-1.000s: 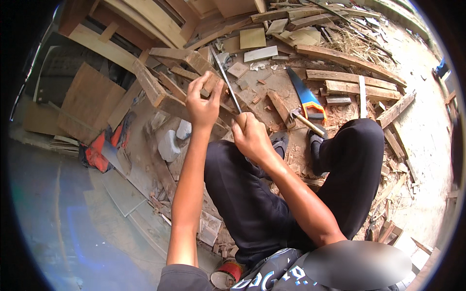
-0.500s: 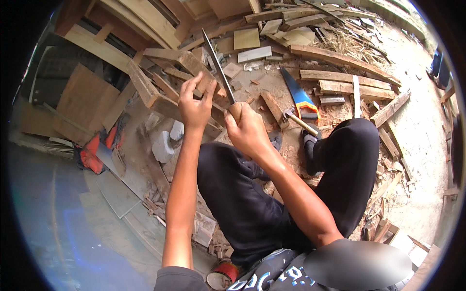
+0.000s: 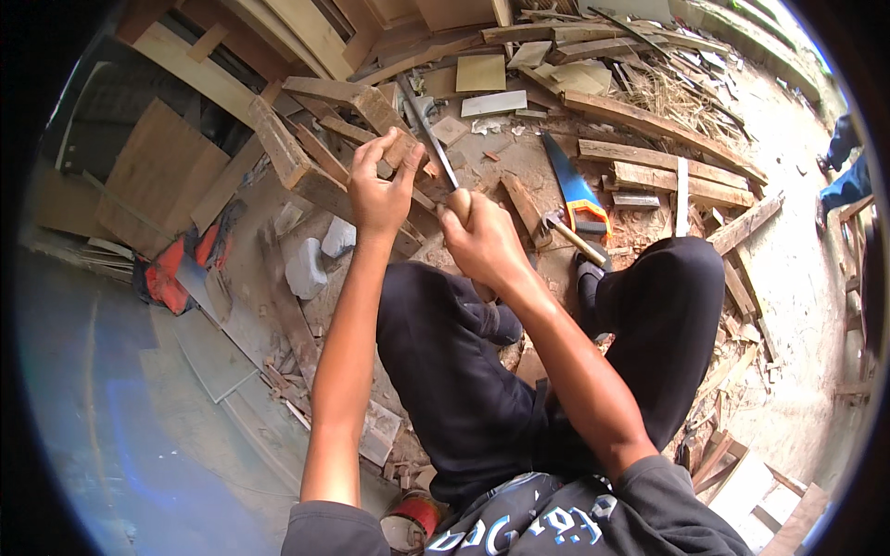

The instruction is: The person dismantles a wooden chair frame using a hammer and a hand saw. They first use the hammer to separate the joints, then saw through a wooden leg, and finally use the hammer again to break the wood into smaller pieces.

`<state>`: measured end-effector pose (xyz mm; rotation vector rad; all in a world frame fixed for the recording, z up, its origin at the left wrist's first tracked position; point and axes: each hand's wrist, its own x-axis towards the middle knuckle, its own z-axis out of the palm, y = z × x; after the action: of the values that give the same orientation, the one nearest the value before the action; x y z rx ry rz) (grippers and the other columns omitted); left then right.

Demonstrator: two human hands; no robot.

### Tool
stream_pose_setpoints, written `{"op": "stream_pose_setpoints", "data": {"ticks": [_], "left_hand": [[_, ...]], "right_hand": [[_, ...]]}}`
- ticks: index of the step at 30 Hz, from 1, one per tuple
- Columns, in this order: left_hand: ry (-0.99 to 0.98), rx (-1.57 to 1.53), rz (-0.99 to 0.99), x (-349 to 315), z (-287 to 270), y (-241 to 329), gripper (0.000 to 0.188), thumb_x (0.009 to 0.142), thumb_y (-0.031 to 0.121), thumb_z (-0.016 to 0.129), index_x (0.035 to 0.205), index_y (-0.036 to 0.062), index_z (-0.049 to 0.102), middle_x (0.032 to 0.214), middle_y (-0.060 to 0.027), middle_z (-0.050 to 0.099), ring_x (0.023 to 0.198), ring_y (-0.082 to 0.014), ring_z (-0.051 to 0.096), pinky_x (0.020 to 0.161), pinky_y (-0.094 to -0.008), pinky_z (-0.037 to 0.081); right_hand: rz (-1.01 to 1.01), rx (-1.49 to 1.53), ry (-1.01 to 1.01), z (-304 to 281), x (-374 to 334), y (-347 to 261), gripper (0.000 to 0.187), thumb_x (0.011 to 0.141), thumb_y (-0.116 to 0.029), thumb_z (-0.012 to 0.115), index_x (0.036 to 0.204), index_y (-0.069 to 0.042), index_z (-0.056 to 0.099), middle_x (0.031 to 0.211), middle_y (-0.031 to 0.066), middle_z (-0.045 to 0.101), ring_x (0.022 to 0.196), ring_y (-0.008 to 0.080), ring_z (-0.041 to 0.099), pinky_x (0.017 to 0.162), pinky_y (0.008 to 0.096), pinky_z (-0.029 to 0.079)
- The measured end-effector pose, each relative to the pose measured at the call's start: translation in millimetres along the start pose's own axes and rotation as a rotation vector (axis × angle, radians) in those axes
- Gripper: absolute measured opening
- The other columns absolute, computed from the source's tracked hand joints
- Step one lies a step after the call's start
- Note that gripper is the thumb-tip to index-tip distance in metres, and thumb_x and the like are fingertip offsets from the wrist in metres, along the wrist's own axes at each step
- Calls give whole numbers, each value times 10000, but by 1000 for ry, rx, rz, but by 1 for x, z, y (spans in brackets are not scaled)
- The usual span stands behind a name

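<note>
My left hand [image 3: 378, 190] grips the near end of a wooden piece [image 3: 375, 107], fingers over the top and thumb on its right side. My right hand [image 3: 482, 236] is closed around the rounded wooden handle of a long, narrow steel tool [image 3: 429, 132]. Its dark shaft points away and slightly left, just right of the wood. Whether it is a file or a blade, I cannot tell. On the ground to the right lie a handsaw [image 3: 570, 181] with a blue blade and orange-black handle, and a hammer [image 3: 577, 239] with a pale wooden handle.
Timber offcuts [image 3: 667, 171] and planks are piled ahead and right. Wooden framing [image 3: 199, 88] stands at the far left. Whitish lumps [image 3: 306, 269] and a red-black bundle [image 3: 167, 278] lie left. A red can [image 3: 413, 514] stands near me. Another person's blue-clad leg [image 3: 844, 190] shows far right.
The steel tool has shifted and its shaft now reaches less far up in view. My left hand stays on the wood. More of the other person's blue clothing shows at right.
</note>
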<state>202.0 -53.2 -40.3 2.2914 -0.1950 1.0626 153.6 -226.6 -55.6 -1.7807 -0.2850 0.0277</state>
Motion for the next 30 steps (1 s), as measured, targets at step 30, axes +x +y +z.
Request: {"op": "stream_pose_setpoints", "data": {"ticks": [30], "left_hand": [[-264,-936,-300,-3,-8,-20,644,949,137,678,1495,-19,373,1505,-125,466,1360,-220,463,1133,-333,367]], "right_hand": [[190,300,93,11,-31,30,448,1036,-362,553,813,26,526,654,188,502,605,267,441,629,419,436]]}}
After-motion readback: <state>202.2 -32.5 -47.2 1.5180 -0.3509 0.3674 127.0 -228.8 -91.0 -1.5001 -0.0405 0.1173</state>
